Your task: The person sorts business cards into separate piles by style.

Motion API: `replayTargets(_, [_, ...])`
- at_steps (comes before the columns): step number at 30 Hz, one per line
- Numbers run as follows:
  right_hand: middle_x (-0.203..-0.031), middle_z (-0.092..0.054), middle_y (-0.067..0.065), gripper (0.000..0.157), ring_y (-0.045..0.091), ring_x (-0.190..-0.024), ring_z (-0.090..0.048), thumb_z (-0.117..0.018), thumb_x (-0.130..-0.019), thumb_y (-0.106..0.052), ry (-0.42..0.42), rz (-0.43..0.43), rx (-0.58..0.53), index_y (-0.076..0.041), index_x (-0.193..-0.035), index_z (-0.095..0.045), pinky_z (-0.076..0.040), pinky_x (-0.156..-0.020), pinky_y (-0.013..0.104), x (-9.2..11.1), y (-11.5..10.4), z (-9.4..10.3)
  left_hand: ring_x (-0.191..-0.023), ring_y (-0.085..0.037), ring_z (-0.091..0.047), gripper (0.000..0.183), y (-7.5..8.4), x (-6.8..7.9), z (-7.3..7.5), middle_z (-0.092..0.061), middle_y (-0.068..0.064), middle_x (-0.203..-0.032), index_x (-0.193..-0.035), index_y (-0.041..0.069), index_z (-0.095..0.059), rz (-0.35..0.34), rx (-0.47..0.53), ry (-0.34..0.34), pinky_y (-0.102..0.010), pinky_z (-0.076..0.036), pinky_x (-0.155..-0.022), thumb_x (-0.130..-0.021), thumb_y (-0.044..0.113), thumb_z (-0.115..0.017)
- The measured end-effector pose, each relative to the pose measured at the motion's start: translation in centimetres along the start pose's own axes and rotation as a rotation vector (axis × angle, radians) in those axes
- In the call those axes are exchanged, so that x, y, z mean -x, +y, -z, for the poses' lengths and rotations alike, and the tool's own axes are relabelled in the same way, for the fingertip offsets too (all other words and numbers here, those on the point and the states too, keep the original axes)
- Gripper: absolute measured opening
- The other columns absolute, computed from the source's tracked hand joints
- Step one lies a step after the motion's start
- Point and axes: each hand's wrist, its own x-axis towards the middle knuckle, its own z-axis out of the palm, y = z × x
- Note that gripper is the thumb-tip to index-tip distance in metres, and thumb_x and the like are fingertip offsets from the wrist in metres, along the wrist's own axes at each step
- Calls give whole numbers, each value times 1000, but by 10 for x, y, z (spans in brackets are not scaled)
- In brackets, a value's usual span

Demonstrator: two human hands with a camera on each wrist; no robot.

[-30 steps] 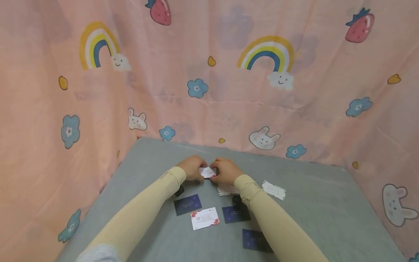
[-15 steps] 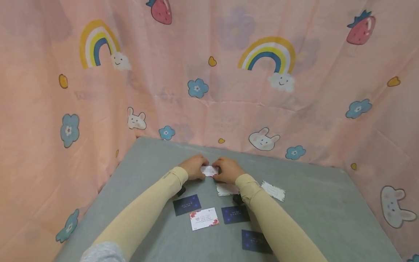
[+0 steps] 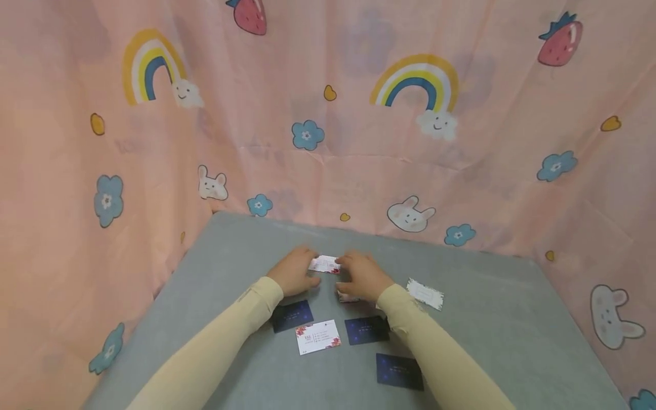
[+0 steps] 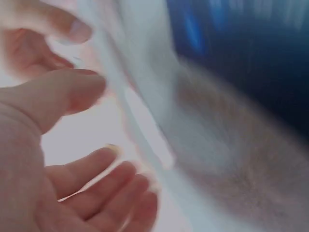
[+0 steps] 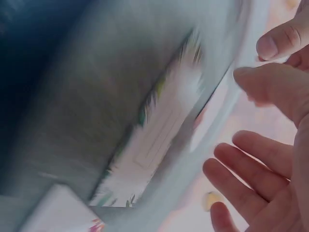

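Head view: hands have drawn back toward the body, apart from the small white card (image 3: 324, 264), which now lies flat on the grey felt-like table (image 3: 492, 319) between them. Left hand (image 3: 292, 272) and right hand (image 3: 361, 275) both loose, holding nothing. Judged: card just set down.

Left wrist: blurred; fingers relaxed, spread.

Right wrist: same; a thin white card with leafy edges (image 5: 159, 145) lies on matte cloth.

Left hand (image 4: 53, 159) fills the lower left, fingers (image 4: 96, 169) relaxed and spread, thumb (image 4: 58, 94) above them; a blurred white card edge (image 4: 140, 130) runs diagonally just right of the thumb. Right of that edge: grey table surface (image 4: 231, 159); dark blue card (image 4: 241, 48) above it.
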Motion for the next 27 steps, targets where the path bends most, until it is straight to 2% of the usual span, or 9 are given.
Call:
replayTargets(3, [-128, -67, 6, 62, 25, -124, -60, -81, -82, -41, -6, 96, -4, -10, -132, -64, -38, -108, 56, 33, -14, 0, -118, -28, -61, 60, 16, 39, 7, -66, -12, -127, -131, 2, -63, -17, 28, -29, -42, -49, -103, -83, 33, -81])
replayTargets(5, [-129, -67, 3, 64, 22, -124, -60, -80, -80, -46, -25, 149, -9, -12, -132, -65, -37, -108, 55, 52, -23, -3, -114, -25, -62, 63, 26, 61, 8, -69, -10, -124, -128, 2, -65, -26, 13, -55, -41, -51, -100, -78, 36, -84])
replayTargets(7, [-129, -67, 2, 66, 21, -124, -60, -81, -79, -50, -41, 192, -12, -12, -131, -65, -36, -107, 55, 66, -30, -7, -109, -22, -62, 69, 34, 79, 5, -69, -9, -121, -126, 2, -65, -31, -27, -80, -39, -52, -97, -72, 38, -88])
replayTargets(10, [-127, -65, -1, 66, 17, -120, -59, -81, -79, -52, -43, 216, 12, -13, -130, -65, -36, -106, 53, 77, -36, -16, -101, -20, -62, 74, 43, 94, -1, -67, -7, -114, -121, 0, -66, -51, -102, -92, -36, -54, -92, -64, 39, -93])
replayTargets(13, [-124, -63, -3, 63, 14, -117, -58, -80, -80, -52, -41, 216, 38, -14, -128, -67, -36, -105, 51, 81, -39, -21, -92, -19, -61, 67, 48, 101, -6, -66, -6, -107, -110, 1, -70, -60, -146, -93, -34, -54, -84, -61, 38, -95])
replayTargets(19, [-117, -62, -7, 50, 12, -111, -58, -80, -81, -50, -57, 207, 39, -18, -118, -71, -37, -105, 52, 79, -41, -22, -79, -13, -52, 38, 47, 103, -9, -63, -1, -96, -90, 7, -74, -69, -157, -74, -28, -48, -70, -64, 30, -90])
replayTargets(22, [-115, -61, -7, 46, 12, -109, -58, -80, -80, -49, -54, 202, 42, -20, -114, -71, -37, -104, 51, 80, -42, -22, -76, -11, -50, 32, 47, 104, -10, -60, 1, -91, -87, 9, -73, -72, -160, -65, -27, -46, -67, -65, 27, -87])
replayTargets(27, [-110, -62, -8, 44, 10, -105, -58, -80, -78, -48, -31, 204, 45, -19, -111, -70, -37, -103, 49, 82, -43, -22, -74, -11, -47, 36, 48, 103, -12, -57, 2, -88, -90, 8, -70, -77, -161, -61, -27, -45, -63, -64, 28, -86])
